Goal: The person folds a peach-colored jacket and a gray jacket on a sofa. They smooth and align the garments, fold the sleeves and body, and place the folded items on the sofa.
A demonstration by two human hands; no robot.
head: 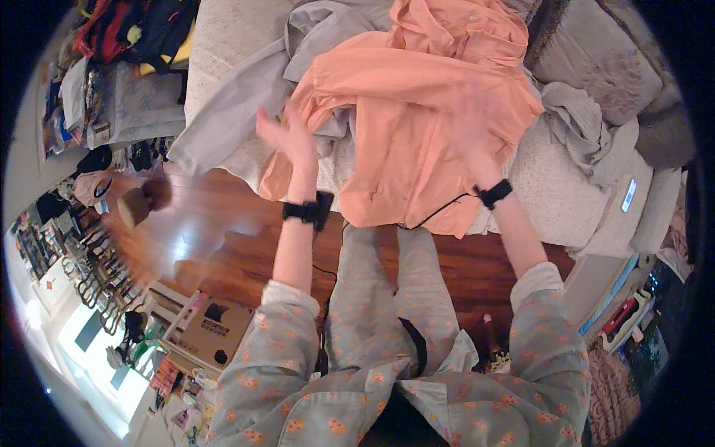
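A peach-orange long-sleeved garment (pixel 413 151) lies on a sofa-like seat in front of me. One sleeve stretches across its body, its top end is bunched up, and its lower edge hangs over the front. Beneath it a light grey garment (pixel 234 106) spreads out to the left. My left hand (pixel 293 137) is raised at the garment's left side, fingers apart and holding nothing. Blurred by motion, my right hand (pixel 472 128) is over the garment's right part with fingers extended; whether it touches the cloth is unclear. Both wrists wear black straps.
Right of the garments are a crumpled grey knit cloth (pixel 581 128), a grey cushion (pixel 600 61) and a lit phone-like device (pixel 629 195). On the left, a cardboard box (pixel 209 332) stands near the wooden floor (pixel 234 223). A thin black cable (pixel 441 212) runs from my right wrist.
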